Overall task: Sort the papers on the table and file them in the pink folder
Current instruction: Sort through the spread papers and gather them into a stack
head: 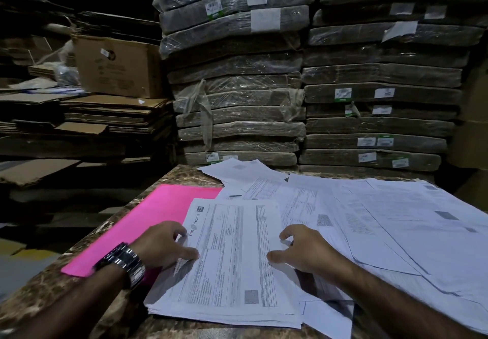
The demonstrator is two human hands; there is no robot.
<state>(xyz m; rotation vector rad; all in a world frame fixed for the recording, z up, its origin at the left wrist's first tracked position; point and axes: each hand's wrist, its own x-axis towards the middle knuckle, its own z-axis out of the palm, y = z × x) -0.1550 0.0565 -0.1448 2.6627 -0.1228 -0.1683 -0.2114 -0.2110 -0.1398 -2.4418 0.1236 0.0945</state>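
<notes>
A pink folder (148, 222) lies closed on the left of the marble table (47, 296), partly under the papers. A stack of printed forms (232, 259) sits in front of me, overlapping the folder's right edge. My left hand (163, 246), with a metal watch on the wrist, grips the stack's left edge, thumb on top. My right hand (301, 251) holds the stack's right edge the same way. More loose sheets (383, 222) spread over the table's right and back.
Tall stacks of plastic-wrapped bundles (237, 80) stand just behind the table. Flattened cardboard (105, 114) and an open carton (118, 66) are piled at the left. The table's left edge drops to a dark floor.
</notes>
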